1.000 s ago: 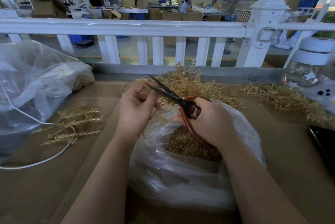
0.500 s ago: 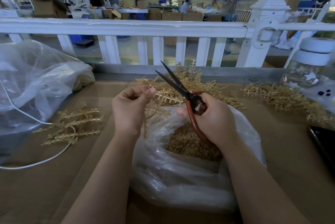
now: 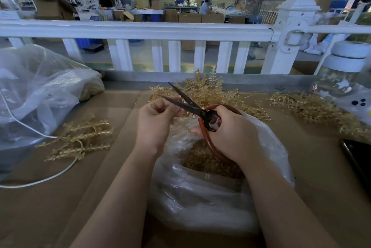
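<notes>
right hand [image 3: 230, 135] grip: round scissors [image 3: 191, 106], blades apart | left hand [image 3: 154, 123] grip: pinching, seemingly, a gold sprig [image 3: 175, 120]

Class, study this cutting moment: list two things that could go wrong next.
1. The open black blades of the red-handled scissors in the right hand are close to the left hand pinching a gold plastic sprig; closing could nick a finger.
2. Cut bits may miss the clear plastic bag below.

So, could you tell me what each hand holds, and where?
Right hand: scissors, by the red handles. Left hand: a golden sprig, pinched between fingertips.
</notes>
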`<state>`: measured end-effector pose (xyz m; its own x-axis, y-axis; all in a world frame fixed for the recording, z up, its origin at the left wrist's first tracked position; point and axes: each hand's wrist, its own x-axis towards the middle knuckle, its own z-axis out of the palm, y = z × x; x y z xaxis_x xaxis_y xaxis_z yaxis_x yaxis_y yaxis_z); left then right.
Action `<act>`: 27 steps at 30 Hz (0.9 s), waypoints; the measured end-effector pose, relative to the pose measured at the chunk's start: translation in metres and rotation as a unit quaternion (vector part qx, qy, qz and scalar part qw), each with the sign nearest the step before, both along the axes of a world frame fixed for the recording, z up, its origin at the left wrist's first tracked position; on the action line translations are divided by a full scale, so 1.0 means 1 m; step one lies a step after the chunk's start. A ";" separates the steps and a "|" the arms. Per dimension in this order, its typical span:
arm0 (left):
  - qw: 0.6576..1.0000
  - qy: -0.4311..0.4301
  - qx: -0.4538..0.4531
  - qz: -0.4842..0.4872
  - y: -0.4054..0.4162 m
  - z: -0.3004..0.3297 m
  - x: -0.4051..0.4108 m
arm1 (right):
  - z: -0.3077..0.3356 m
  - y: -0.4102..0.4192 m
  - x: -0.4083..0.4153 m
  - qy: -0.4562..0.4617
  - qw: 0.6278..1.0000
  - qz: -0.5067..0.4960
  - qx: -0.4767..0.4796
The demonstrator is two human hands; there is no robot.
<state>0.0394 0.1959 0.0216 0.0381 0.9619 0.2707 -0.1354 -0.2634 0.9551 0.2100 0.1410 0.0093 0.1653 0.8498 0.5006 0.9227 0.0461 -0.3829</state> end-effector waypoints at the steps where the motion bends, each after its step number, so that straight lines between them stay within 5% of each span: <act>1: 1.000 -0.012 -0.004 -0.010 0.000 0.000 0.000 | -0.001 0.000 0.000 0.000 1.000 0.001 -0.003; 27: 0.995 -0.045 0.005 -0.094 0.002 0.000 -0.004 | 0.001 -0.001 -0.002 0.010 1.000 0.002 0.005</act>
